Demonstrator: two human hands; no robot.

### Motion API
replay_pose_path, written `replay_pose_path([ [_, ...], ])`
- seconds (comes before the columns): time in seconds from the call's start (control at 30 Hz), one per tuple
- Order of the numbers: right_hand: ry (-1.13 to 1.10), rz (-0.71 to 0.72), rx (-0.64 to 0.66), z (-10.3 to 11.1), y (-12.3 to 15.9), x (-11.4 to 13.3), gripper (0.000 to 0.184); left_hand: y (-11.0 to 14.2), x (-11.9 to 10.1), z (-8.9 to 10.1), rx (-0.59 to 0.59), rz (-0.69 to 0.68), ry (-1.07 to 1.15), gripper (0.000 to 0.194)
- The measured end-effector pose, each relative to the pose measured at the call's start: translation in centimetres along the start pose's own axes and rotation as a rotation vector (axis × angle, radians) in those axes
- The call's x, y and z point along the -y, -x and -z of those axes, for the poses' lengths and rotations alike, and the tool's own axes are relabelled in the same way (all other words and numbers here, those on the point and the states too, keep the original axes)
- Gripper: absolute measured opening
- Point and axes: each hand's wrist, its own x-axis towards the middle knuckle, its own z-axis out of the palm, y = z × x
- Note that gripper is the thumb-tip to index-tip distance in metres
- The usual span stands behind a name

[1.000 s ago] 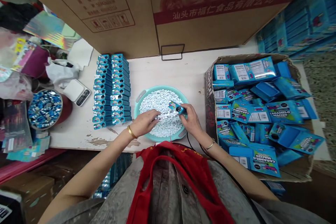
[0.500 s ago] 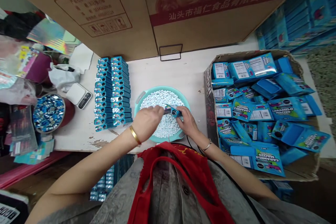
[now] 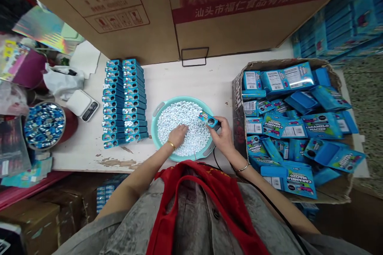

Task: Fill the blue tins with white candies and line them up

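Observation:
A turquoise basin (image 3: pixel 154 129) full of small white candies (image 3: pixel 191 145) stands in front of me. My left hand (image 3: pixel 177 136) is down in the candies, its fingers curled and pressed together among them; the fingertips are partly buried. Over the basin's right side, my right hand (image 3: pixel 223 133) grips a small blue candy box (image 3: pixel 208 119) between thumb and fingers. The box lies tilted, with a dark round opening at the end nearest my fingers.
Two rows of upright blue boxes (image 3: pixel 134 99) stand left of the basin. At right is an open carton (image 3: pixel 239 99) heaped with blue boxes. A white scale (image 3: pixel 80 103) and a tub of shiny blue pieces (image 3: pixel 44 125) lie left. A large cardboard box (image 3: pixel 224 34) blocks the back.
My left hand has moved down and away from the small box into the candies. My right hand has shifted slightly right with the box, turning it so its printed side shows.

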Motion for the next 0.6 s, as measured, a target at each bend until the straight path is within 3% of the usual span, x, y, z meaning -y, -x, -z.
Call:
replay_pose_path([
  [0.13,-0.006,-0.033,0.001,-0.1,0.0,0.0,0.029,1.5,-1.1,-0.7,0.030,-0.074,0.100,0.039],
  [0.23,0.000,-0.029,0.003,-0.1,-0.1,-0.1,0.028,2.9,-0.5,0.7,0.003,-0.117,0.209,0.035],
  [0.4,0.019,0.032,0.040,-0.3,0.1,-0.3,0.028,5.7,0.3,6.1,-0.112,-0.233,0.339,0.028],
  [0.6,0.019,0.149,0.115,-1.8,0.7,-0.4,0.039,6.5,-2.6,13.4,-0.046,-0.198,0.010,0.024],
])
